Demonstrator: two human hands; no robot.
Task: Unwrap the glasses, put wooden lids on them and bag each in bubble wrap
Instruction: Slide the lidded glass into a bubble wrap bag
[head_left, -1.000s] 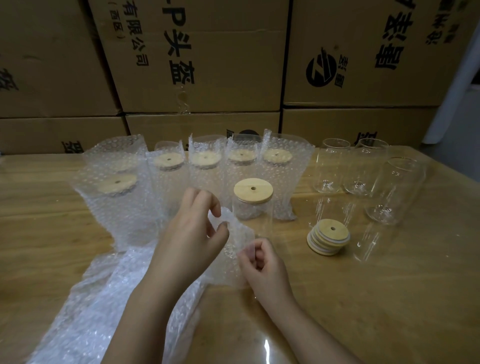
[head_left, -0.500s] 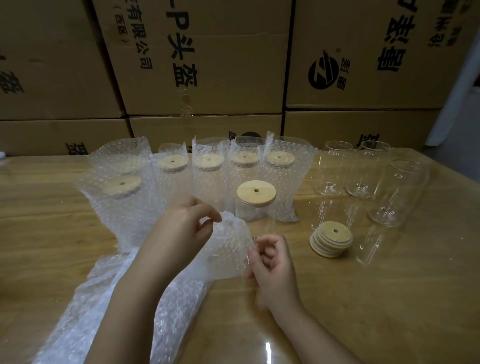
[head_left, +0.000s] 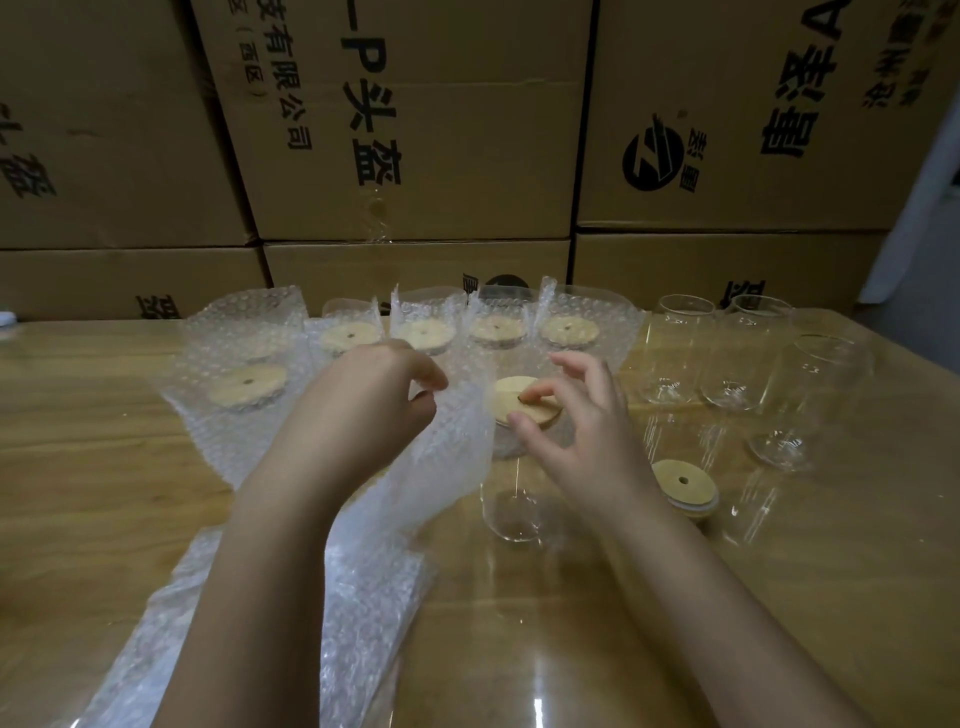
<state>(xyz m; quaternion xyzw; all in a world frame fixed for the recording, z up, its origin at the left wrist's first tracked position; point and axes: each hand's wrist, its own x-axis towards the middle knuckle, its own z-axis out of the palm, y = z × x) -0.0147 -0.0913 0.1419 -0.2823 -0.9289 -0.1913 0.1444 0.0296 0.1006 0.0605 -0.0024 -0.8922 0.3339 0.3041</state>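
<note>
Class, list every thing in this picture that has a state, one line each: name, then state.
front glass, upright, lidded, unbagged.
front lid, seated on front glass.
bag, held up beside front glass.
left hand, pinching bag.
right hand, gripping front lid.
bagged glasses, upright, lidded.
bare glasses, upright, unlidded.
lid stack, stacked, unused.
spare bags, lying flat.

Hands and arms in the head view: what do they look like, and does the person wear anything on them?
Both are bare. The left hand and right hand have no gloves and no rings that show. The left forearm and right forearm carry no sleeve, watch or bracelet as far as the picture reaches.
</note>
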